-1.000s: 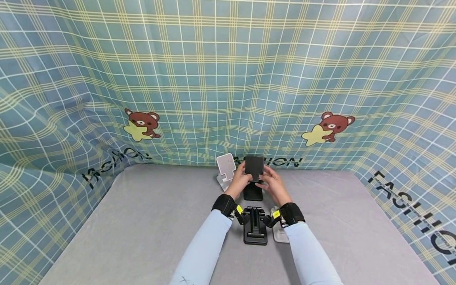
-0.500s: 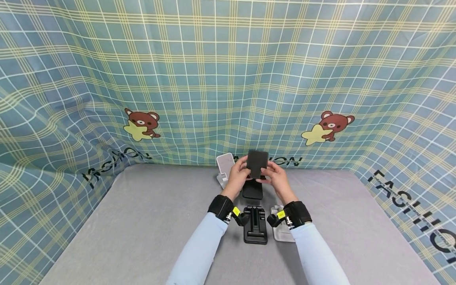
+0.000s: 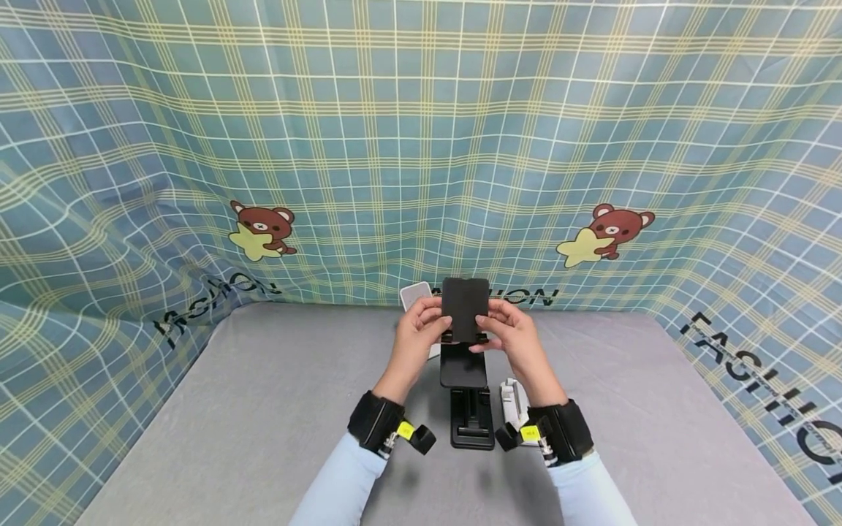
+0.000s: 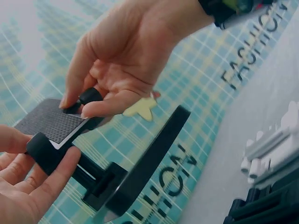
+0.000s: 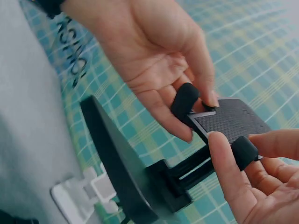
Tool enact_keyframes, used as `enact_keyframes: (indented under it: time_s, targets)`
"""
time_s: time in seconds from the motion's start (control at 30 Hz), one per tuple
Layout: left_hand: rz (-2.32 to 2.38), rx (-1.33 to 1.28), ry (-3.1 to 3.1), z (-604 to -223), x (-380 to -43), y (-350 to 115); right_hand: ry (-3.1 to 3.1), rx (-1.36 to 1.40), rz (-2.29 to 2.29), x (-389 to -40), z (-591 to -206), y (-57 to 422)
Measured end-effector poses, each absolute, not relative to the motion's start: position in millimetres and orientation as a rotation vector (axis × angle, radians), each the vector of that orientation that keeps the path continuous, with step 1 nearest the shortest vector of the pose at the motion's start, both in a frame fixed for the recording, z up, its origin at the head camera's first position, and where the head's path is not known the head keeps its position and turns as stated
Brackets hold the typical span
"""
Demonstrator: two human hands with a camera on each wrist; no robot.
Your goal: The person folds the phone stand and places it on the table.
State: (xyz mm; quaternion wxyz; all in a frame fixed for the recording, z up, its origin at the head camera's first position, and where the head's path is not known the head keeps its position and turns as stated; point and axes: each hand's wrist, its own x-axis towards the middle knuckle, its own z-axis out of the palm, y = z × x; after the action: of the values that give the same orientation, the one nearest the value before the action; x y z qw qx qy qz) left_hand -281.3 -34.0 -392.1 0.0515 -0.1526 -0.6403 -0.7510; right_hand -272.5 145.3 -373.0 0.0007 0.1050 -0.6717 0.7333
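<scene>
- The grey surface fills the lower half of the head view; things stand close together at its middle, so lowering carelessly there could cause a knock.
- The black phone stand is at the centre of the head view, seemingly lifted clear, plate uppermost and base hanging below. Since only the plate end is gripped, a loose hinge could let the base swing.
- Just below it in the frame lies a folded black stand; brought straight down, the base could land on it and tip.
- A white folded stand sits lower right of centre, near the right forearm, which could nudge it; an upright white stand, partly hidden behind the left hand, risks a brush from the knuckles.
- The left hand and right hand mirror each other, wrists low and fingers angled inward, each pinching one side of the plate between thumb and fingers.
- Smallest, the hooks at the plate's lower edge crowd the fingertips; uneven pressure there could twist the plate or make a thumb slip.
</scene>
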Motion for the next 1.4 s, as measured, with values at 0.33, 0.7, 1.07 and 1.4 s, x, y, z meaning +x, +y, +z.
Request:
enact_keyframes:
  time_s: [0.33,0.7,1.07,1.4]
  targets:
    - [-2.289,-0.421,-1.981,-403,-252,-46,-2.111,0.266,2.381,-247,-383,136]
    - [-2.313,-0.42,-1.873,-414,-252,-46,-2.035,0.227,2.449,-248,-389,131]
    - [-2.382,-0.254,-1.965,-422,-260,-56,-1.951,0.178,2.481,-244,-386,133]
    - [-2.744,-0.408,-2.284,-432,-257,-50,-1.926,0.218,2.48,-242,-384,133]
